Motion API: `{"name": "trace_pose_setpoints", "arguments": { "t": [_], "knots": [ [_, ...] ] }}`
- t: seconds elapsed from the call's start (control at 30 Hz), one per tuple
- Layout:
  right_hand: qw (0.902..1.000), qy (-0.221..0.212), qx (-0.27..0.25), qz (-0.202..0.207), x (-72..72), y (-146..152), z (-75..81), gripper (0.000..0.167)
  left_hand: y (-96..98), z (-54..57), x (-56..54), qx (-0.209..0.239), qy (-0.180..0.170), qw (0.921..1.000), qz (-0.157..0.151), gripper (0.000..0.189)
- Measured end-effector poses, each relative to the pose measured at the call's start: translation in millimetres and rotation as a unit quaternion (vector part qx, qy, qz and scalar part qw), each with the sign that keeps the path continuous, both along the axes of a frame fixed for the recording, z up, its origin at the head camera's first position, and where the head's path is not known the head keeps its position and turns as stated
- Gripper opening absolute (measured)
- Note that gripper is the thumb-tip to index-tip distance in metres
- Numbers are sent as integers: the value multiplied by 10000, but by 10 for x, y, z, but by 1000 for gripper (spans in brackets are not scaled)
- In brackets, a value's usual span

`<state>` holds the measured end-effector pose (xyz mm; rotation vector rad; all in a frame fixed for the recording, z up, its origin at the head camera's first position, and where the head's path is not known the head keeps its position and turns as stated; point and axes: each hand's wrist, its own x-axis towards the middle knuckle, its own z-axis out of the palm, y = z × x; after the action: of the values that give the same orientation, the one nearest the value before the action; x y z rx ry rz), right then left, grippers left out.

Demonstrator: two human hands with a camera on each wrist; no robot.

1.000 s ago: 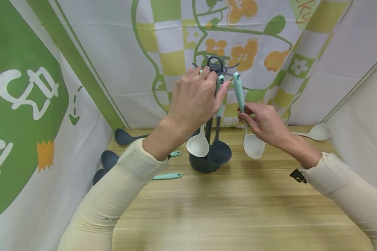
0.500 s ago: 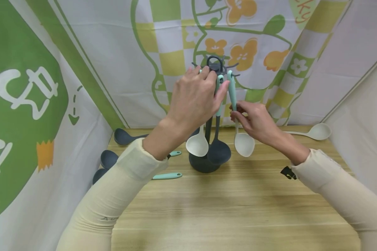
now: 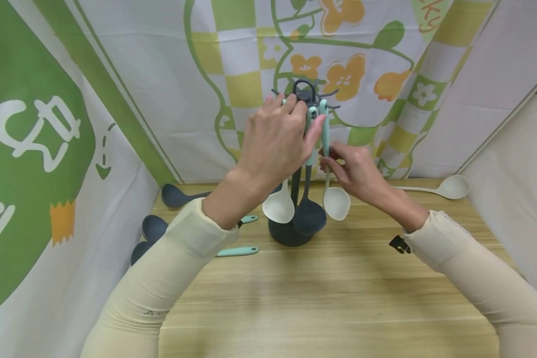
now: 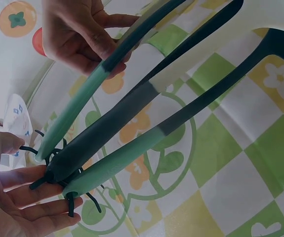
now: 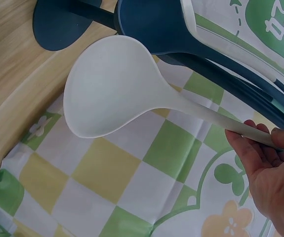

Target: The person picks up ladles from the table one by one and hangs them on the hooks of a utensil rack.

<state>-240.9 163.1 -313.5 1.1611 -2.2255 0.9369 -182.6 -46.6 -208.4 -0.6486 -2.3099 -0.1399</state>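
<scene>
My right hand [image 3: 355,171] pinches a white ladle [image 3: 337,204] low on its mint handle, the bowl hanging down. The handle's top end is beside a hook of the dark utensil rack [image 3: 305,94]; whether the hook passes through the hole, I cannot tell. The left hand [image 3: 273,129] reaches over the rack's top, and in the left wrist view its fingers [image 4: 48,210] extend fairly straight among the hooks. On the rack hang a dark ladle [image 3: 310,217] with a mint handle and another white ladle [image 3: 279,207], whose handle my left hand mostly covers.
A white ladle [image 3: 455,187] lies at the table's back right. Dark ladles [image 3: 175,195] lie on the left, partly behind the left sleeve, where a mint handle [image 3: 239,251] sticks out. The rack's round base [image 3: 291,237] stands on the wooden table [image 3: 331,303]; fabric walls surround it.
The right hand has carried its white ladle leftward, up close to the rack's hooks and the hanging dark ladle. My left hand has stayed in place on the rack's top.
</scene>
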Motion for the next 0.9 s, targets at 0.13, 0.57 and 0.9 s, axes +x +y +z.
{"name": "trace_pose_setpoints", "arguments": {
  "t": [0.13, 0.57, 0.9],
  "knots": [
    [10000, 27, -57, -20, -9, -14, -20, 5, 5, -5, 7, 15, -16, 10000, -3, 43],
    [9989, -467, -98, 43, -5, -16, -27, 15, 5, -3, 8, -15, -44, 10000, 18, 45],
    [9991, -387, 188, 51, -5, 44, -18, 21, -19, 6, -7, -17, -109, 9999, -47, 44]
  ]
}}
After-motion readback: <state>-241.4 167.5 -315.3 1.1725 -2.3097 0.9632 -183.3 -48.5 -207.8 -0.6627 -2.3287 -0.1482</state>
